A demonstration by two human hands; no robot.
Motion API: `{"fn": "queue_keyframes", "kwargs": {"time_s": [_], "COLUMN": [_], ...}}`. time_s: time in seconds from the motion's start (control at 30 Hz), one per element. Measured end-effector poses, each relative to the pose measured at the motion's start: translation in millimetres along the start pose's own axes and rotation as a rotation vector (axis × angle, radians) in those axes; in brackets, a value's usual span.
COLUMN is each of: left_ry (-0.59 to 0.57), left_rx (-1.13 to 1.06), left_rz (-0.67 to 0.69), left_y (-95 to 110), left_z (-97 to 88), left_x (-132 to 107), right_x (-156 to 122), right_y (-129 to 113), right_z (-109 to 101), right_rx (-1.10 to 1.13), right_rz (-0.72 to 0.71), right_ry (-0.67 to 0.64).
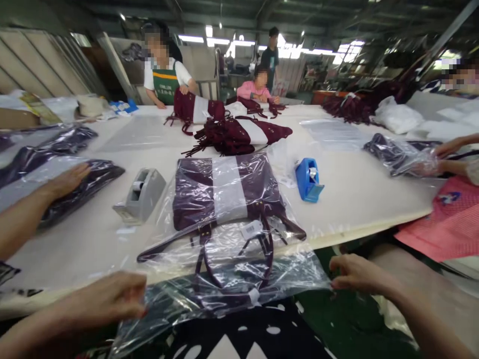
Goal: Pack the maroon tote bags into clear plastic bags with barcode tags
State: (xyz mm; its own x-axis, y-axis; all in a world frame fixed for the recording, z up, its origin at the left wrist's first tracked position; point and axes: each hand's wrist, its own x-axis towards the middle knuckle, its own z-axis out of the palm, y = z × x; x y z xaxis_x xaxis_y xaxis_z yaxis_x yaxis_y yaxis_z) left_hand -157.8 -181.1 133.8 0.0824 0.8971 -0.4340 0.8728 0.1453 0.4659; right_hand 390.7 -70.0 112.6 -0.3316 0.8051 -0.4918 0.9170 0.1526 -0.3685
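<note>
A dark maroon handbag (192, 192) lies inside a clear plastic bag (284, 269) right in front of me. A pale band (228, 187) runs across its middle, and a white barcode tag (251, 229) lies by its handles. The plastic bag's near end hangs over the table edge toward my lap. My left hand (108, 299) pinches its left side near the open end. At the opposite corner, the curled fingers of my right hand (355, 274) close on the plastic edge.
A grey tape dispenser (144, 194) stands left of the handbag, a blue tape dispenser (309, 179) right. Fringed maroon handbags (239, 134) lie beyond on the white table (348, 194). A co-worker's hand (71, 179) rests on a wrapped bag at left; another's hands (449, 154) work at right.
</note>
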Motion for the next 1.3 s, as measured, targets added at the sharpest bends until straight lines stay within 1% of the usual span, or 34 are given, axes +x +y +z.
{"fn": "queue_keyframes", "kwargs": {"time_s": [0.03, 0.07, 0.1, 0.13, 0.17, 0.2, 0.23, 0.27, 0.3, 0.37, 0.43, 0.5, 0.57, 0.63, 0.7, 0.8, 0.87, 0.9, 0.97, 1.0, 1.1, 1.17, 1.2, 1.23, 1.3], "left_ry": [-0.015, 0.084, 0.249, 0.437, 0.513, 0.567, 0.638, 0.677, 0.683, 0.642, 0.586, 0.559, 0.551, 0.542, 0.539, 0.616, 0.678, 0.685, 0.639, 0.594, 0.471, 0.43, 0.415, 0.399, 0.387], "left_rx": [0.007, 0.026, 0.05, 0.095, 0.168, 0.261, 0.344, 0.419, 0.476, 0.514, 0.504, 0.488, 0.476, 0.464, 0.451, 0.451, 0.473, 0.487, 0.505, 0.507, 0.482, 0.448, 0.433, 0.42, 0.408], "left_rz": [0.071, 0.119, 0.177, 0.24, 0.295, 0.319, 0.316, 0.296, 0.261, 0.165, 0.109, 0.106, 0.115, 0.118, 0.11, 0.138, 0.205, 0.242, 0.285, 0.289, 0.275, 0.273, 0.274, 0.269, 0.246], "left_y": [11, 24, 37, 50, 61, 70, 76, 79, 78, 70, 57, 45, 39, 37, 42, 60, 76, 84, 97, 101, 104, 103, 103, 103, 105], "left_z": [-10.6, -19.3, -25.1, -27.1, -25.2, -19.7, -11.3, -0.8, 10.8, 32.8, 48.3, 55.3, 55.9, 53.0, 47.6, 35.9, 29.5, 28.2, 30.2, 33.1, 43.3, 46.3, 45.9, 44.5, 39.8], "left_x": [13, 31, 51, 75, 99, 124, 147, 168, 186, 213, 228, 234, 234, 232, 229, 228, 234, 238, 250, 256, 271, 276, 276, 274, 267], "right_x": [4, 13, 25, 41, 61, 83, 107, 132, 156, 200, 231, 249, 254, 248, 234, 214, 206, 205, 207, 211, 224, 232, 233, 233, 225], "right_y": [-13, -29, -48, -69, -89, -108, -124, -135, -141, -140, -130, -118, -108, -100, -91, -84, -89, -94, -109, -117, -136, -140, -140, -139, -133], "right_z": [-9, -18, -25, -30, -33, -33, -31, -25, -18, 1, 16, 22, 22, 19, 19, 23, 24, 24, 24, 26, 35, 41, 42, 42, 40], "right_rx": [-0.018, -0.004, 0.035, 0.066, 0.078, 0.067, 0.019, -0.05, -0.117, -0.221, -0.265, -0.249, -0.189, -0.101, 0.011, 0.152, 0.144, 0.113, 0.012, -0.05, -0.198, -0.235, -0.237, -0.229, -0.18], "right_rz": [-0.042, -0.11, -0.192, -0.273, -0.355, -0.415, -0.439, -0.429, -0.391, -0.288, -0.197, -0.165, -0.195, -0.232, -0.253, -0.27, -0.282, -0.29, -0.314, -0.323, -0.31, -0.274, -0.263, -0.263, -0.3], "right_ry": [0.102, 0.244, 0.398, 0.552, 0.695, 0.802, 0.852, 0.866, 0.844, 0.666, 0.491, 0.411, 0.389, 0.41, 0.53, 0.778, 0.858, 0.877, 0.867, 0.832, 0.63, 0.513, 0.482, 0.474, 0.518]}}
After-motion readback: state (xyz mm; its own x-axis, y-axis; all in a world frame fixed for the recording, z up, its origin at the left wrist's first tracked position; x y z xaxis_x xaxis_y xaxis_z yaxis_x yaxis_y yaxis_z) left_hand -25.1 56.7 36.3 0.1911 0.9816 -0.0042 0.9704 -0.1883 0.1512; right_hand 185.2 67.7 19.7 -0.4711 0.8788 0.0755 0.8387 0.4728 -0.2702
